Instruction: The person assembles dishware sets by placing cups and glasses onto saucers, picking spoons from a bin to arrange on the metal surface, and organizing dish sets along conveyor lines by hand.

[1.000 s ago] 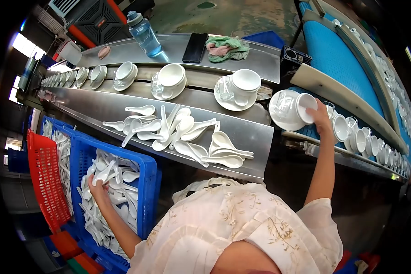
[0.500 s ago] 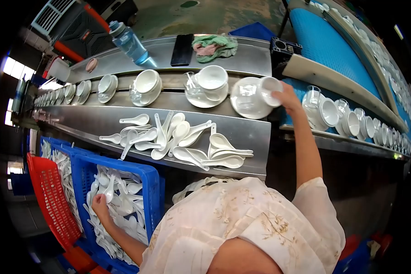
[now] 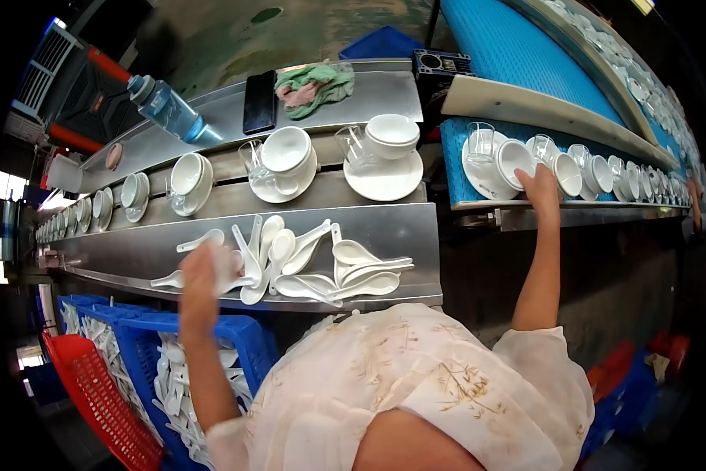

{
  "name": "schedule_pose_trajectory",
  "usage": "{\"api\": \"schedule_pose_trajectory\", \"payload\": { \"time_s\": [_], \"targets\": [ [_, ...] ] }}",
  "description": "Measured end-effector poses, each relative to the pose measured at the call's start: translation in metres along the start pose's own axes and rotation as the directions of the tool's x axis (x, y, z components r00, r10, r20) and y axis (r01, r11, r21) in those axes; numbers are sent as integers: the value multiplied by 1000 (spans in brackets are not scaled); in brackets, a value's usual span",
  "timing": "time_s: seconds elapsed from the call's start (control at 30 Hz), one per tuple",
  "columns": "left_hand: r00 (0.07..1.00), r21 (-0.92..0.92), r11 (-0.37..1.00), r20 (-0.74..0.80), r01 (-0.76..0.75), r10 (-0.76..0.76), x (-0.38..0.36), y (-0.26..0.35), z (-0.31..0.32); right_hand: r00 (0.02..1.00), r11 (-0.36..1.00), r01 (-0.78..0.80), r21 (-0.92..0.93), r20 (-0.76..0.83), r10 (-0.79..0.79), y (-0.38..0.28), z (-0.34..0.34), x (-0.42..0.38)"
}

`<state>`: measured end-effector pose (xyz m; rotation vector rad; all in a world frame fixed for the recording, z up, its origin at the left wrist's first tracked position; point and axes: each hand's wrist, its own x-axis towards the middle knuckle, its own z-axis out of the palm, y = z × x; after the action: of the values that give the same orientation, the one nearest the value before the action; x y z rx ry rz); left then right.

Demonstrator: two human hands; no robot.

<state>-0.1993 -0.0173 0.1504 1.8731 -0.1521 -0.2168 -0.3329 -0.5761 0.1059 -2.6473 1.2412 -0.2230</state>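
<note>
My left hand [image 3: 200,275], smeared by motion, is over the loose white spoons [image 3: 280,251] on the steel table. A blurred white spoon [image 3: 226,265] shows at its fingers. Over on the right, my right hand [image 3: 539,190] grips the right rim of a white bowl [image 3: 513,157], its thumb at the inner edge. That bowl leans tilted on a white plate [image 3: 478,179], beside a clear glass [image 3: 481,136]. A further bowl [image 3: 569,174] stands just right of the hand. Upstream, a plate [image 3: 386,188] carries a glass and an upright bowl [image 3: 392,135].
Sets of plates, bowls and glasses line the steel track [image 3: 227,192] and the blue belt [image 3: 463,184]. A blue crate [image 3: 251,330] of spoons and a red basket [image 3: 105,392] stand at lower left. A bottle [image 3: 168,110], phone [image 3: 259,102] and cloth [image 3: 313,86] lie behind.
My left hand has risen from the spoon crate to the table. My right hand's bowl and its plate have passed from the steel track onto the blue belt. The view has turned right.
</note>
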Motion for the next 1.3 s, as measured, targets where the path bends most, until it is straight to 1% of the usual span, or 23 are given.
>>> {"api": "schedule_pose_trajectory", "payload": {
  "time_s": [0.03,0.07,0.1,0.13,0.17,0.2,0.23,0.33,0.43,0.5,0.53,0.63,0.67,0.77,0.9,1.0,1.07,1.13,1.17,1.2,1.23,1.27,1.3],
  "targets": [
    [996,42,999,83,-16,13,13,14,45,998,980,-46,193,57,35,-1,3,1],
    [864,220,970,503,-103,-22,36,50,73,991,921,-103,375,122,62,-3,5,2],
    [801,260,935,597,-242,41,48,50,107,979,825,-170,538,190,78,-3,7,2],
    [688,124,861,661,-494,299,58,45,139,990,792,-119,599,130,51,1,19,3],
    [526,-10,756,713,-655,464,73,23,168,998,751,-65,657,61,32,6,36,5],
    [485,78,748,804,-659,343,81,20,189,1000,708,-11,706,-5,20,8,45,6],
    [461,79,695,801,-714,382,86,8,207,991,660,-98,745,13,133,-4,44,2],
    [404,132,655,869,-744,285,103,-9,221,974,505,-175,845,72,216,-13,49,4],
    [412,113,685,863,-720,291,118,-24,209,973,315,-208,926,162,165,-14,50,4],
    [433,119,717,859,-687,273,121,-21,196,973,286,-227,931,230,24,-34,23,-6],
    [466,156,762,860,-628,208,118,-9,188,964,272,-242,932,263,-43,-46,5,-14],
    [376,97,685,886,-722,271,131,-26,171,932,403,-201,893,300,-201,-62,-6,-21],
    [403,111,722,881,-683,246,132,-25,165,925,470,-164,867,301,-233,-75,-8,-26],
    [460,109,759,847,-642,268,136,-33,139,867,531,-84,843,325,-378,-95,-1,-40],
    [561,163,762,773,-626,295,136,-43,102,788,507,-74,858,362,-498,-123,10,-62],
    [659,190,860,724,-474,203,125,-32,70,725,505,-72,860,393,-565,-132,24,-75],
    [807,206,938,579,-280,113,122,-24,55,699,505,-94,858,418,-580,-134,33,-82],
    [914,265,958,405,-111,-6,133,-9,47,703,566,47,823,375,-604,-137,34,-87],
    [930,289,943,364,-163,50,146,-4,48,700,591,122,797,353,-621,-139,33,-88],
    [937,183,961,318,-207,141,161,-5,56,725,637,92,765,387,-569,-138,24,-85],
    [933,126,972,326,-200,150,177,-3,63,750,679,63,732,414,-516,-132,12,-79],
    [936,105,970,305,-219,178,189,-3,75,871,711,77,699,299,-389,-118,4,-69],
    [946,97,981,296,-166,131,198,-3,87,989,853,126,507,5,-150,-108,-5,-61]
  ]
}}
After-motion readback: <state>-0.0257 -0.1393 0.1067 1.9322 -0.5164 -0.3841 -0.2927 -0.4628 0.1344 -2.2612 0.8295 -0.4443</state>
